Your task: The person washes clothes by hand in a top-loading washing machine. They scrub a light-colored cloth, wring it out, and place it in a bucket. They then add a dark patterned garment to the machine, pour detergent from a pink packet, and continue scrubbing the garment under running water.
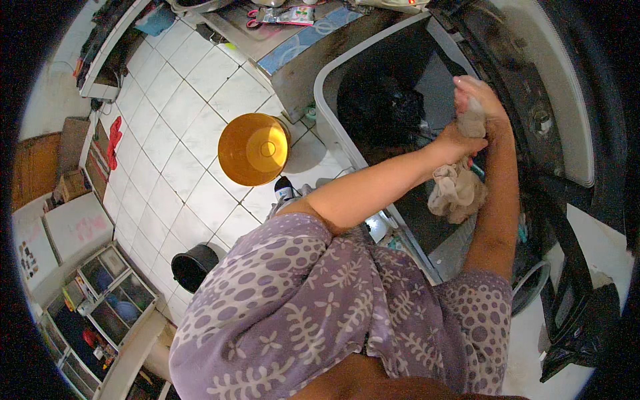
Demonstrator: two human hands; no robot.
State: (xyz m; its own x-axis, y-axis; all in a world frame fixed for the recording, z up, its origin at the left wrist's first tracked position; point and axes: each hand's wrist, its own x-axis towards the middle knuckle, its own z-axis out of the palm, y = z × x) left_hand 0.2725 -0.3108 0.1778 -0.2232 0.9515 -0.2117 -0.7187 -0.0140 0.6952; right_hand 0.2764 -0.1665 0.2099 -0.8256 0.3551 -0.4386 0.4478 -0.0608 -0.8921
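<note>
A beige, bunched cloth (456, 194) is gripped by both of my hands above a large grey-rimmed tub (322, 82). My left hand (456, 142) closes around the cloth's middle, and a loose, crumpled part hangs below it. My right hand (484, 100) is just above, closed on the twisted upper part, slightly blurred. The two hands are close together and my forearms reach in from either side. Dark, bunched material (380, 107) lies inside the tub; its exact kind is hard to make out.
A yellow bucket (253, 149) and a black bucket (194, 267) stand on the white tiled floor (165, 145). Beyond the tub, a counter (235, 30) carries pink-handled scissors (254, 20). A dark-framed lid (540, 120) rises along the right. Shelving (110, 295) stands at lower left.
</note>
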